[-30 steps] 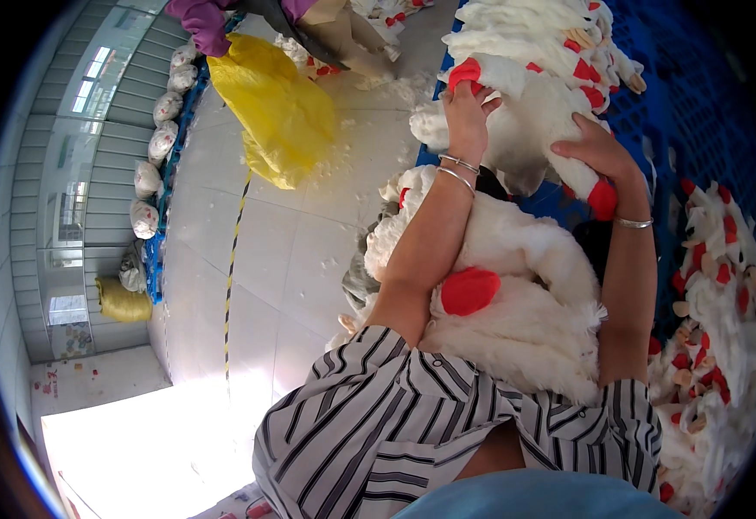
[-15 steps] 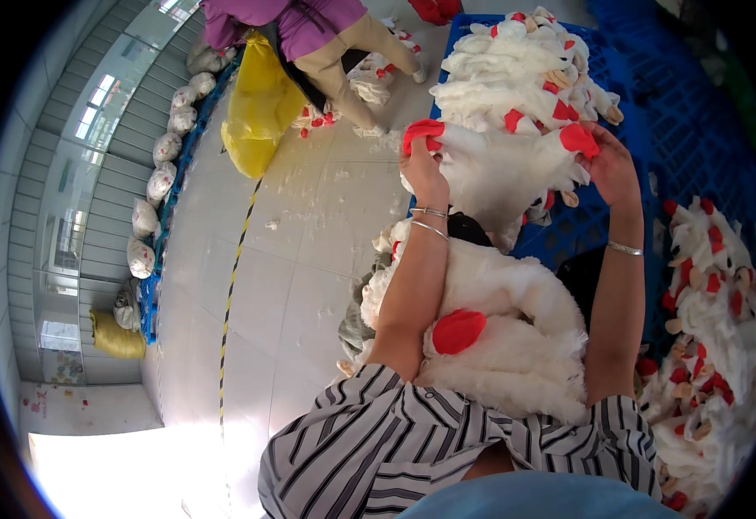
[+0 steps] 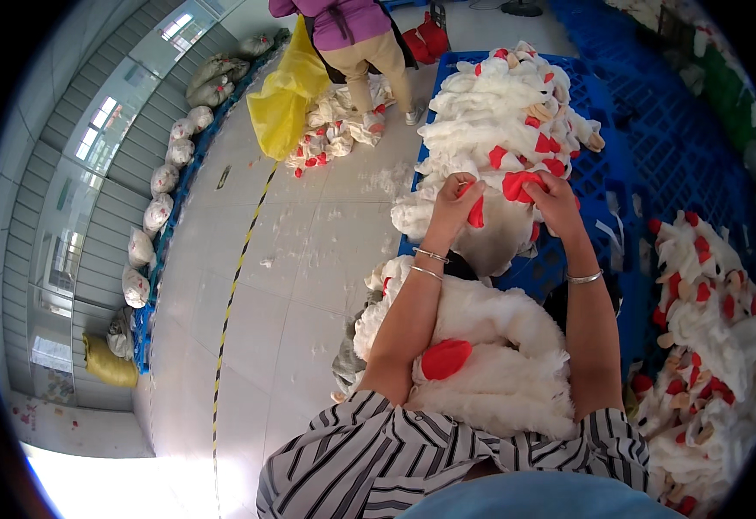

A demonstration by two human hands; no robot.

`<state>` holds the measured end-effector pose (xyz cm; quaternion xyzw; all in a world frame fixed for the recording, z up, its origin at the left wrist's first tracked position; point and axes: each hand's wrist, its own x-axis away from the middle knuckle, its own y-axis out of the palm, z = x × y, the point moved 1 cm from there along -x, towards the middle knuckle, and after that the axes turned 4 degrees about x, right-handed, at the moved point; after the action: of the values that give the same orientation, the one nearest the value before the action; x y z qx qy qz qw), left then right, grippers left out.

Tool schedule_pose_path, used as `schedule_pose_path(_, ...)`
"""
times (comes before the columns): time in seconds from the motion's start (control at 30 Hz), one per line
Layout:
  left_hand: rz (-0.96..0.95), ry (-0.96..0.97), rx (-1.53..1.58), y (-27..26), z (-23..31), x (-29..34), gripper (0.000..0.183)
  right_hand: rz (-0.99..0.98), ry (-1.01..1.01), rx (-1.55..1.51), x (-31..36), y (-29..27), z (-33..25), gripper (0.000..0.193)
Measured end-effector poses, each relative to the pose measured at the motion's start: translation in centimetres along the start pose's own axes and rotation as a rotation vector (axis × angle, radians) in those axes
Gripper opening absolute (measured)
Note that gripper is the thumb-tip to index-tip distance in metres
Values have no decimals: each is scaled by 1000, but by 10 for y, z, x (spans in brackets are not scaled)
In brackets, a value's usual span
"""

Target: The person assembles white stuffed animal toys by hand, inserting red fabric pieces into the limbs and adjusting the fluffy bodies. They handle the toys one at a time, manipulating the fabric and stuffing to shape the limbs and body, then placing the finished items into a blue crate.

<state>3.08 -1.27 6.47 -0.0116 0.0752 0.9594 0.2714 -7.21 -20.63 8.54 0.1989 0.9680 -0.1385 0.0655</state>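
Observation:
Pinched in my left hand (image 3: 456, 206) is a red fabric end (image 3: 476, 213) of a limp white plush skin (image 3: 488, 240). My right hand (image 3: 558, 206), also closed, grips another bunched red end (image 3: 520, 184) of what looks like the same skin. Between my hands the white fur hangs down, in front of a heap of similar skins (image 3: 473, 108). Across my lap, between my forearms, lies more white plush (image 3: 507, 324) with an oval red patch (image 3: 445, 359). My fingertips are partly hidden by the red cloth.
The heap lies on blue plastic pallets (image 3: 598, 186). Another pile of white-and-red skins (image 3: 706, 346) is at my right. Ahead on the left a person (image 3: 360, 52) stands by a yellow sack (image 3: 287, 104) and loose skins (image 3: 334, 130). Stuffed bags (image 3: 155, 212) line the left wall.
My hands have come closer together and lower, bringing the red ends inward, and the stretched skin now sags. The view has shifted, and the person ahead stands more upright.

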Motion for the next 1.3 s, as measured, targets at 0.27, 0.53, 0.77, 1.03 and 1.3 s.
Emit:
schedule_pose_path(0.27, -180, -74, -264, 20, 11, 15, 13, 50, -82, -17, -5, -2, 6, 20)
schedule_pose_path(0.53, -83, -32, 151, 23, 8, 16, 16, -188, 116, 6, 8, 0, -11, 49)
schedule_pose_path(0.77, -90, -54, 385, 27, -3, 14, 14, -531, 315, 159, 26, 37, -12, 57)
schedule_pose_path(1.03, 79, -66, 157, 2, 4, 6, 39, -70, 476, -32, -18, -68, 61, 40)
schedule_pose_path(1.3, -27, -150, 162, 6, 1, 5, 34, 1239, 100, -500, 178, -452, 134, 51)
